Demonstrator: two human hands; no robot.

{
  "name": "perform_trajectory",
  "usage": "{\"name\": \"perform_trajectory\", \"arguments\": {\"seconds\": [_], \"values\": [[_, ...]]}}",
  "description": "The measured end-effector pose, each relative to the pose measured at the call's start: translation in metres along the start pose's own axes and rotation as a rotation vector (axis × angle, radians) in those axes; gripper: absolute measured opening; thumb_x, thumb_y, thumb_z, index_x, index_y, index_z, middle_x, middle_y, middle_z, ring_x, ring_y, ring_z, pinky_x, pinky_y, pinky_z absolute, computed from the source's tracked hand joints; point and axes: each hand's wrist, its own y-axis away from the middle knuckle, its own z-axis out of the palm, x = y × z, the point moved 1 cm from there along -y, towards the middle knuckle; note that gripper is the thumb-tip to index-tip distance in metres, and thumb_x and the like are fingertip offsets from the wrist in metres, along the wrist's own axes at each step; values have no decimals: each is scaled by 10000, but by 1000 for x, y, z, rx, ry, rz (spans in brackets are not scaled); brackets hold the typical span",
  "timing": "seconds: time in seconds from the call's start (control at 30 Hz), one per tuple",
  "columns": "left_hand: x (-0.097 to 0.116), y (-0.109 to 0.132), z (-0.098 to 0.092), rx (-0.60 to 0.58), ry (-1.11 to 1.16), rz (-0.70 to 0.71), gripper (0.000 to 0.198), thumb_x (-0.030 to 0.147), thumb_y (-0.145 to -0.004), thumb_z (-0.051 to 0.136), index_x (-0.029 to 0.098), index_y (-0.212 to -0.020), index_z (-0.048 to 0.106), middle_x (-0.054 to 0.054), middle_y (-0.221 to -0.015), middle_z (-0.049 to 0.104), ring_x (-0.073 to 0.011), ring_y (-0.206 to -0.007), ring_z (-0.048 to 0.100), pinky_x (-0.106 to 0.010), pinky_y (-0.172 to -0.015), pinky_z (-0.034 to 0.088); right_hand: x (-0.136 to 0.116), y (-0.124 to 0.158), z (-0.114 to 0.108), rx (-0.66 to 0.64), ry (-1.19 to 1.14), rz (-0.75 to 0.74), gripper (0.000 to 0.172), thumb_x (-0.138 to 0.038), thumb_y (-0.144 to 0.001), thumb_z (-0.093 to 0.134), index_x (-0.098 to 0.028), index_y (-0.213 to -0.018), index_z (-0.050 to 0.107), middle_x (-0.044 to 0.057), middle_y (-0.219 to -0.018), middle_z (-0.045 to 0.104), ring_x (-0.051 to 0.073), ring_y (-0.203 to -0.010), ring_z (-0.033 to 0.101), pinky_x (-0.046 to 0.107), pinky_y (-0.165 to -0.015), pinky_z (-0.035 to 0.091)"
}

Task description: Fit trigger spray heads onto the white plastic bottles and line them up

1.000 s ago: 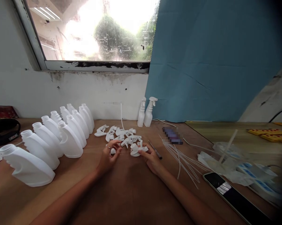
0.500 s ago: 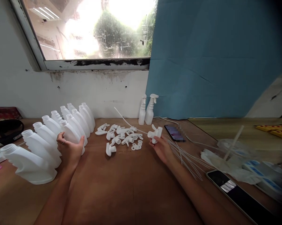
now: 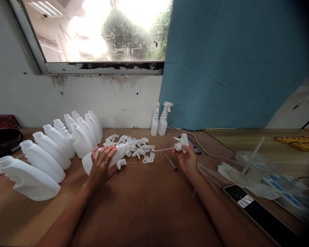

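My left hand (image 3: 103, 163) is closed around a white plastic bottle (image 3: 89, 161), tilted so its neck points right. In my right hand (image 3: 186, 159) is a white trigger sprayer head (image 3: 182, 143), gripped between fingers and thumb. Its thin dip tube (image 3: 164, 149) sticks out leftward toward the bottle's neck, apart from it. Between the hands lies a pile of loose trigger sprayer heads (image 3: 139, 151), partly hidden by the held bottle. Small white rings (image 3: 148, 158) lie at the pile's right side.
Open-necked bottles (image 3: 38, 185) stand in rows at left. Two bottles with sprayers (image 3: 163, 123) stand by the wall. A thin pen-like tool (image 3: 171, 162) lies near my right hand, with loose tubes (image 3: 211, 175), a phone (image 3: 257, 212) and a power strip (image 3: 285, 193) farther right.
My left hand has taken a bottle from the row and brought it right, tipped over. My right hand has moved slightly right with the sprayer head, turning it so the tube points left.
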Motion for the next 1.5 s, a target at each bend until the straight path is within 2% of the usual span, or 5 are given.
{"name": "perform_trajectory", "arguments": {"seconds": [0.43, 0.77, 1.0, 1.33, 1.5], "values": [[-3, 6, 9, -129, 32, 77, 667, 143, -763, 565, 216, -1387, 343, -155, -1413, 409, -278, -1250, 435, -518, -1086, 220, 0, -1, 0, 0, -2, -24, 165, -202, -670, 607, -228, -816, 536, -39, -707, 556, 115, -564, 531, 249, -466, 459], [-6, 8, 9, -111, 49, 68, 699, 139, -763, 563, 225, -1412, 317, -121, -1371, 475, -273, -1216, 464, -531, -1097, 212, -6, -6, -8, 68, -7, -91, 173, -191, -651, 604, -230, -805, 534, -44, -716, 543, 105, -542, 509, 220, -418, 418], [12, 6, 5, -230, 93, 201, 724, 139, -744, 535, 223, -1428, 311, -107, -1403, 441, -274, -1235, 434, -528, -1109, 174, 15, 8, 1, -63, 178, 76, 234, -266, -689, 678, -227, -890, 565, -23, -743, 611, 129, -560, 564, 252, -484, 453], [30, 11, 15, -374, 97, 321, 742, 237, -752, 543, 234, -1447, 285, -82, -1415, 434, -309, -1211, 418, -552, -1098, 149, 39, 55, 41, -543, 314, 346, 353, -296, -668, 746, -217, -923, 515, 5, -850, 655, 172, -699, 635, 308, -669, 507], [32, 12, 16, -383, 93, 324, 720, 227, -757, 535, 240, -1439, 305, -75, -1405, 447, -298, -1203, 426, -550, -1096, 163, 37, 60, 42, -582, 387, 450, 473, -265, -644, 749, -195, -1048, 513, 27, -865, 680, 208, -746, 659, 344, -739, 497]]}}
